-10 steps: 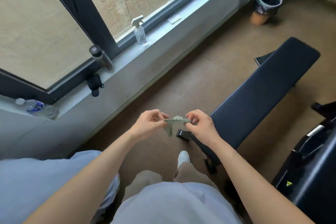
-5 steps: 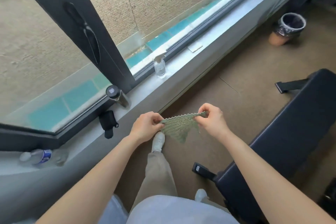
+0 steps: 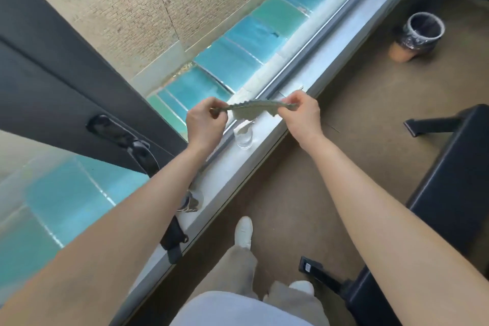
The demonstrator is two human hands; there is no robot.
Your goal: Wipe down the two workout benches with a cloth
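Note:
A small grey-green cloth (image 3: pixel 251 110) is stretched between both hands above the window sill. My left hand (image 3: pixel 205 122) pinches its left end and my right hand (image 3: pixel 300 112) pinches its right end. A clear spray bottle (image 3: pixel 244 136) stands on the sill right under the cloth, its top partly hidden by it. One black padded workout bench (image 3: pixel 447 185) runs along the right edge of the view, away from both hands. No second bench is in view.
The grey window sill (image 3: pixel 304 103) runs diagonally under the hands. A dark window frame with a handle (image 3: pixel 116 135), a black pouch (image 3: pixel 172 235) and a bottle cap sit on the left. A lined waste bin (image 3: pixel 418 34) stands on the brown floor far right. The bench foot (image 3: pixel 315 271) lies near my shoes.
I have stepped closer to the window. The cloth has been pulled out wider between the hands and raised over the sill and spray bottle. The bench has slid to the right edge.

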